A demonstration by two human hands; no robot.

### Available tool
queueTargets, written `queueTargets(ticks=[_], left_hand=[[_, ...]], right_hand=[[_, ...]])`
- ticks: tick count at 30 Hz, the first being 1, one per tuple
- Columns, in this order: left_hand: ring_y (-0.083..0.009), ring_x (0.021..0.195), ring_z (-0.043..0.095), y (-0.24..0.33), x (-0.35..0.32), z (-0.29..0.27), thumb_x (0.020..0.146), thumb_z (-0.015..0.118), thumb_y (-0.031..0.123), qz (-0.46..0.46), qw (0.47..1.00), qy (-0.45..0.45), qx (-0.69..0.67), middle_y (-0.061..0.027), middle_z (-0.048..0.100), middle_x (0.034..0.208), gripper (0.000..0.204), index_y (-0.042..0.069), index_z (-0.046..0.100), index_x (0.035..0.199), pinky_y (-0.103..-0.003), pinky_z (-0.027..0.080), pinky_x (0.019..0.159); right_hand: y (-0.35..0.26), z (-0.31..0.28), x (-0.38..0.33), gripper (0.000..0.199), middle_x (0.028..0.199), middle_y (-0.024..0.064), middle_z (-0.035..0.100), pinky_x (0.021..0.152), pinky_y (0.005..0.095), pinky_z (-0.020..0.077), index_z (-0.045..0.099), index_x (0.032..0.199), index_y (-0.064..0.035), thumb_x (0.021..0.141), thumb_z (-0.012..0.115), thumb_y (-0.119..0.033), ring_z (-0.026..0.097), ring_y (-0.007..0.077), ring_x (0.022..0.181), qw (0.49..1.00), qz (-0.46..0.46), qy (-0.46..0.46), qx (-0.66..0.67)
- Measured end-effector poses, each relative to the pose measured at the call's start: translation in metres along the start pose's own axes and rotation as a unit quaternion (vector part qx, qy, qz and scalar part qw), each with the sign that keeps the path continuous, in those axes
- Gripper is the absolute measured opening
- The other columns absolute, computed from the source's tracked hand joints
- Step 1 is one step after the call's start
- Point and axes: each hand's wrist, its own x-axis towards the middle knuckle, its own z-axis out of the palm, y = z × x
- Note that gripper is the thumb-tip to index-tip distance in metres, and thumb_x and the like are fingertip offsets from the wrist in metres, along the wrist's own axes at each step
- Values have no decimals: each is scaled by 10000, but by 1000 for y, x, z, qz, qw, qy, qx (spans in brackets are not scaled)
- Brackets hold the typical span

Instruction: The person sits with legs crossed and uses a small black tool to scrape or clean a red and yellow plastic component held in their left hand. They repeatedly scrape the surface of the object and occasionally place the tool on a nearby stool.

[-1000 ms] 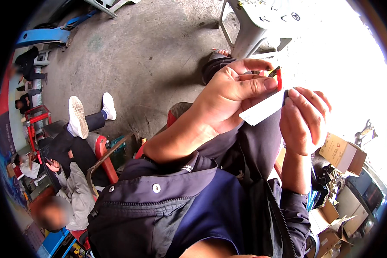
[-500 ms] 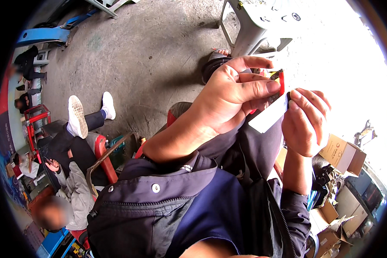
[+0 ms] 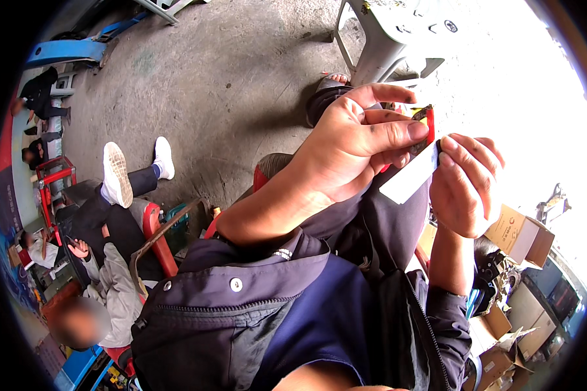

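Note:
My left hand [image 3: 355, 146] is raised in front of me and grips a small red and black object [image 3: 425, 124] between thumb and fingers. A white flat strip [image 3: 409, 179] juts down from under that hand. My right hand [image 3: 466, 186] pinches the strip's upper end at the small object with its fingertips. Both hands touch the same piece above my dark trousers [image 3: 385, 228]. Most of the small object is hidden behind my left fingers.
A person [image 3: 104, 221] sits on a red chair [image 3: 156, 238] at my left, legs stretched out with white shoes. A grey plastic stool [image 3: 398, 39] stands ahead on the concrete floor [image 3: 228, 85]. Cardboard boxes [image 3: 518, 234] pile up at the right.
My right hand's fingers have slid up the white strip toward the red and black object; the strip now looks narrower and more tilted. My left hand has stayed nearly still.

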Motion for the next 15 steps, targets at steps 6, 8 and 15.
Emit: queueTargets(ticks=[6, 8, 15], left_hand=[[-121, 696, 655, 1, -2, 7, 851, 724, 1, 14, 999, 32, 12, -126, 703, 888, 383, -3, 537, 1185, -216, 494, 557], [-119, 686, 651, 3, -4, 8, 849, 725, 1, 19, 999, 29, 9, -131, 706, 881, 390, -2, 534, 1189, -215, 485, 547], [-123, 682, 655, 5, -2, 3, 844, 728, -3, 38, 999, 28, 24, -143, 715, 882, 415, -2, 524, 1205, -219, 479, 531]], right_hand=[[-3, -4, 2, 327, 940, 132, 701, 659, 353, 555, 660, 969, -13, 669, 754, 79, 694, 267, 830, 1000, 1, -19, -19], [-2, -6, 1, 329, 945, 127, 702, 684, 354, 552, 659, 975, -23, 678, 752, 84, 693, 264, 838, 998, 7, -34, -45], [2, -13, -12, 308, 950, 118, 711, 747, 361, 543, 663, 962, -39, 694, 749, 87, 696, 256, 845, 988, 21, -67, -136]])
